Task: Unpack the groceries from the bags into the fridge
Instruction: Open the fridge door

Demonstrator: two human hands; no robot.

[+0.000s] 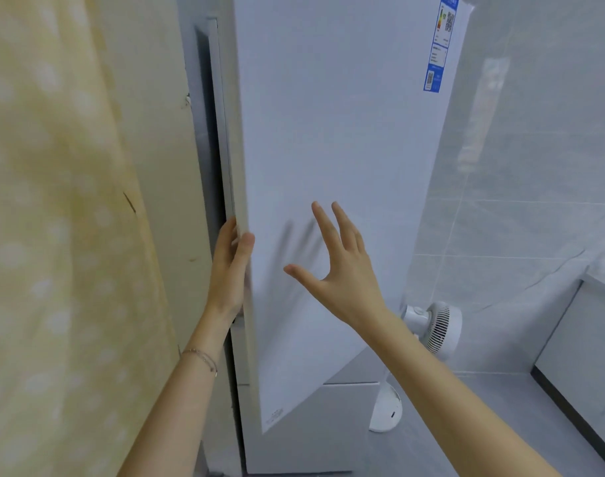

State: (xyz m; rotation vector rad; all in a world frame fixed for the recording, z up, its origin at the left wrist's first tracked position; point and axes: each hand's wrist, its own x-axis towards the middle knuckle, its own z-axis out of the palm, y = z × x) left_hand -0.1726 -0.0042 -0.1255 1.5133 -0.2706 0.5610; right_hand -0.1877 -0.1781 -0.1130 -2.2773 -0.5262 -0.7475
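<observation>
Left hand (229,266) grips the upright left edge of the fridge door (328,132), while right hand (342,270), fingers spread, hovers just before its face.

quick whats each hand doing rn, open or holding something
Left hand: grips the edge of the fridge door.
Right hand: open, fingers spread, holding nothing.
</observation>
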